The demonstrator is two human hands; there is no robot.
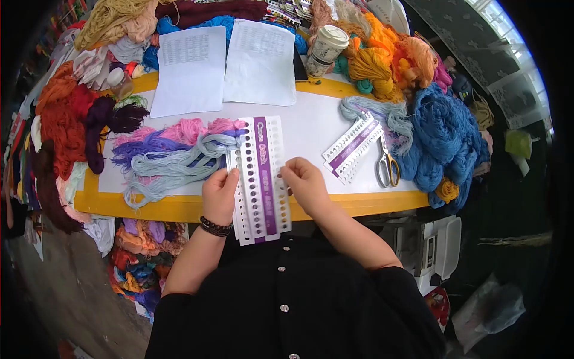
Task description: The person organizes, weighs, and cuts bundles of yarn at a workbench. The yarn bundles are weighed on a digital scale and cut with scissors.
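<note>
Upright in front of me is a small stack of white punched thread cards [263,179] with a purple printed band and rows of holes. My left hand [220,194] grips the stack's left edge, thumb on top. At the right edge, my right hand [304,184] pinches the cards between thumb and curled fingers. Pink, purple and pale blue-grey thread skeins [173,164] stretch left from the upper left of the cards. Another set of punched cards [353,148] lies tilted on the right, beside scissors [387,164] with dark and orange handles.
Two printed sheets [190,72] [260,66] lie at the back of the yellow-edged table [359,204]. A patterned lidded cup [326,51] stands right of them. Blue yarn [448,134] heaps at the right, orange yarn [382,54] behind, red yarn [66,128] at the left.
</note>
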